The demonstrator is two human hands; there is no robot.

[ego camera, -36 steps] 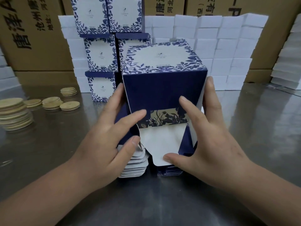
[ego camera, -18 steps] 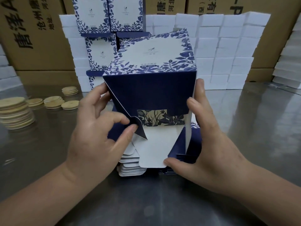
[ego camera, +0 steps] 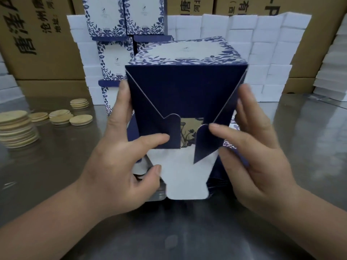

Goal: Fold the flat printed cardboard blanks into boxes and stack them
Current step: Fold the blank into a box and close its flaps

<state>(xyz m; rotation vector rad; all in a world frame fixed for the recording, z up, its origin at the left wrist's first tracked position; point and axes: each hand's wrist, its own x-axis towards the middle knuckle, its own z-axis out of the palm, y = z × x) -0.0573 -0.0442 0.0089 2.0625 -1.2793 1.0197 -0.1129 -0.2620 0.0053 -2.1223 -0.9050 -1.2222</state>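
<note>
The half-folded navy box (ego camera: 185,91) is held upright between both hands. The left hand (ego camera: 120,166) lies with nearly straight fingers along the box's side, its forefinger pressing the left flap (ego camera: 150,117) inward. The right hand (ego camera: 253,162), also spread, touches the right flap (ego camera: 206,143) with its forefinger. Below them, flat blanks (ego camera: 159,193) lie on the bench (ego camera: 187,233).

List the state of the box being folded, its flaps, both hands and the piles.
box, erected, tilted, near end unclosed
left flap, folded in
right flap, half folded in
white tuck flap, open, hanging down
left hand, fingers straight, pressing the left flap
right hand, fingers straight, touching the right flap
finished boxes, stacked behind
flat blanks, piled under the box
</note>
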